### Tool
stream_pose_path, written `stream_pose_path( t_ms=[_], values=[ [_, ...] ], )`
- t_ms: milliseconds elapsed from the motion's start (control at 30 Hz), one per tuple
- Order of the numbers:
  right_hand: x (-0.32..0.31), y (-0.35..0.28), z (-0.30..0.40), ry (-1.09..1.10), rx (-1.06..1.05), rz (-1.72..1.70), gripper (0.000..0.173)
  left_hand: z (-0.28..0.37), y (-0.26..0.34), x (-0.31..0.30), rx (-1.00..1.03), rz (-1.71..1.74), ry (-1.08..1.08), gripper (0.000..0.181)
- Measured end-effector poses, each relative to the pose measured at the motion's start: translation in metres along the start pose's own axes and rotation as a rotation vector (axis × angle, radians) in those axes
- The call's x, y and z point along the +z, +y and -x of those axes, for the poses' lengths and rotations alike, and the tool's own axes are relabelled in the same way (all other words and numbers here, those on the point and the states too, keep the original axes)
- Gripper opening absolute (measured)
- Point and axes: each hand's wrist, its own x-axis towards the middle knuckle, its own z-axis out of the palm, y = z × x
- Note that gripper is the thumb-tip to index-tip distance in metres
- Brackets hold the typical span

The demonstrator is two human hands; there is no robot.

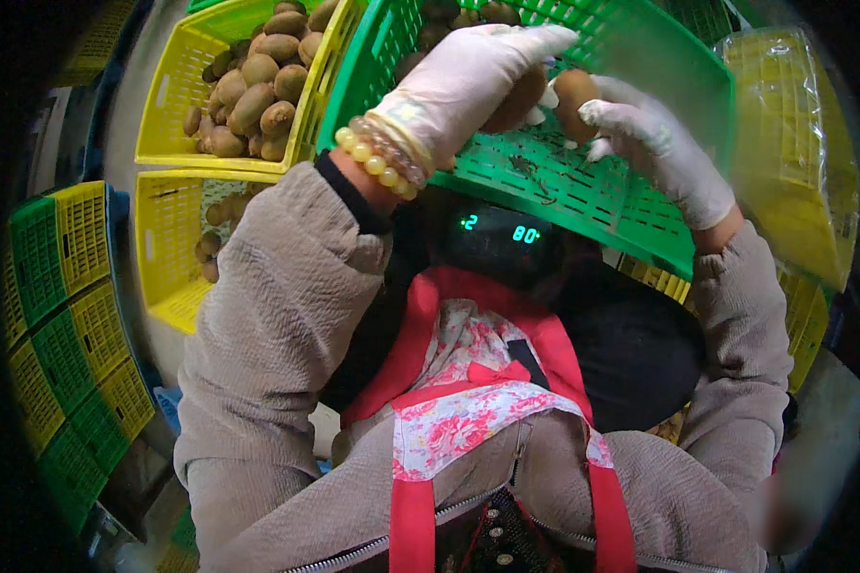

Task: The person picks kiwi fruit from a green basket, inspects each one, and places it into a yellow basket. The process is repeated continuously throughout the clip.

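Both of my hands wear thin whitish gloves and are over a green plastic crate (595,208). My left hand (473,79), with beaded bracelets at its wrist, is shut on a brown kiwifruit (519,104) under its palm; its fingertips are partly hidden. To the right, my right hand (631,125) grips a second kiwifruit (577,106) between thumb and fingers. Small white bits and dark debris (534,175) lie on the crate floor between and below the hands. More kiwifruit (500,13) lie at the crate's far left, partly behind my left hand.
A yellow crate (215,163) of kiwifruit stands at the left, with another yellow crate (165,251) holding fewer nearer me. A lit digital display (502,229) sits below the green crate's near edge. Plastic-wrapped yellow crates (781,157) stand right; stacked green and yellow crates (79,322) stand far left.
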Motion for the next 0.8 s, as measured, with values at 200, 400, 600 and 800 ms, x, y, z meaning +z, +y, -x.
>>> stream_pose_path(
  t_ms=[200,400,600,800],
  values=[
    [0.012,0.008,0.020,0.137,-0.280,0.353,0.062,-0.007,-0.016,0.014,-0.099,-0.240,-0.219,0.045],
    [0.002,0.024,0.026,0.158,-0.387,0.345,0.066,-0.003,-0.009,0.019,-0.167,-0.181,-0.207,0.046],
    [-0.007,0.016,0.029,0.369,-0.387,0.404,0.066,-0.012,-0.013,0.029,0.046,-0.176,-0.135,0.046],
    [-0.018,0.013,0.031,0.419,-0.285,0.213,0.061,-0.019,-0.027,0.051,0.514,-0.469,0.039,0.052]
  ],
)
